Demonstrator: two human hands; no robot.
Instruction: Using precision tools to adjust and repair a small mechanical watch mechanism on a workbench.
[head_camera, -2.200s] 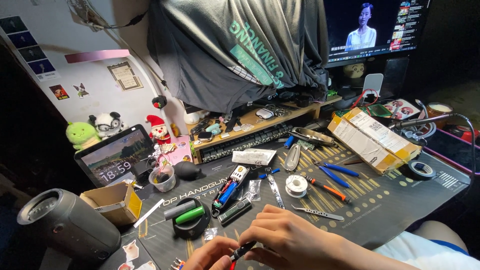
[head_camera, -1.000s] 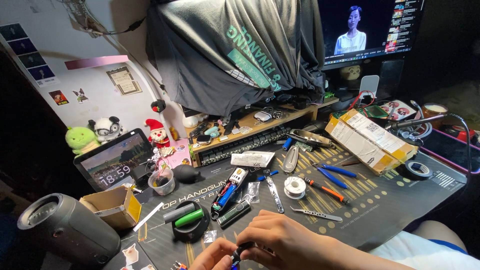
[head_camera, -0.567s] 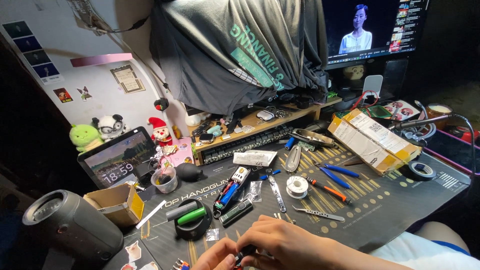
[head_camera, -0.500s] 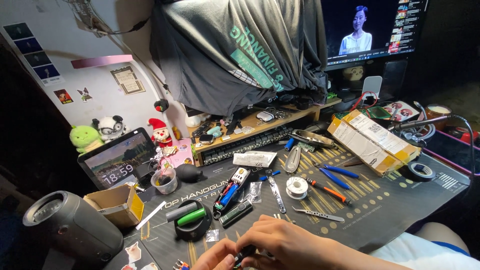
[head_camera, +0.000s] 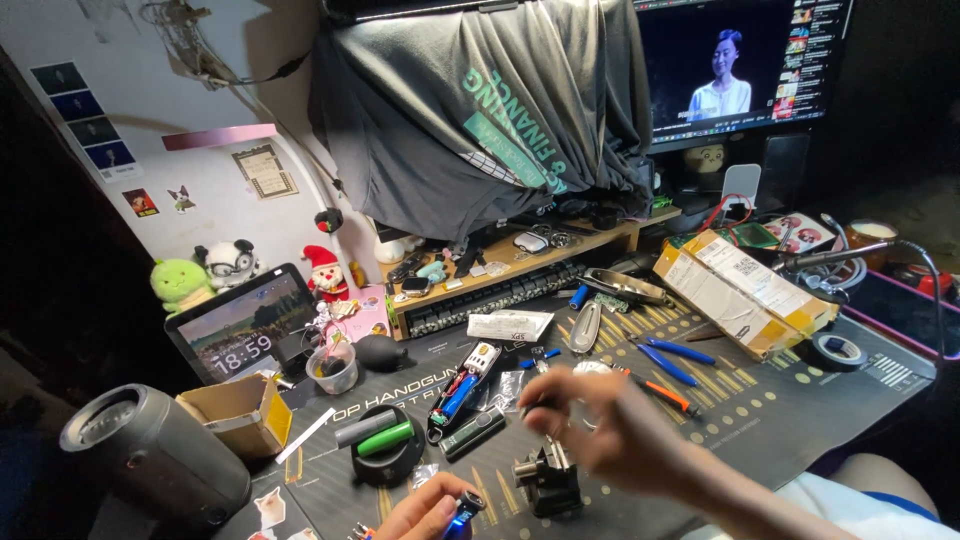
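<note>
Dim and crowded, the counter (head_camera: 820, 400) wears a dark mat under a draped monitor. At the bottom edge the left hand (head_camera: 425, 512) has its grip closed on a small blue-tipped tool (head_camera: 462, 508), held low over the mat's near edge. The right hand (head_camera: 610, 430) is blurred above the mat's middle; I cannot tell whether its grip is wide, narrow or holding anything. It hangs just above a small black vise (head_camera: 545, 480), which stands upright on the mat, near the tool but apart from it.

Outward lie a black dish (head_camera: 385, 455) with 2 cylinders, 1 grey and 1 green, then a blue and red gadget (head_camera: 462, 385), blue pliers (head_camera: 665, 358), a tape roll (head_camera: 838, 350) and a long cardboard box (head_camera: 745, 290).

With so much loose clutter near, I judge a fast sweep of the right hand could knock the vise over or scatter small parts. The tool, gripped near its end, might slip.
</note>
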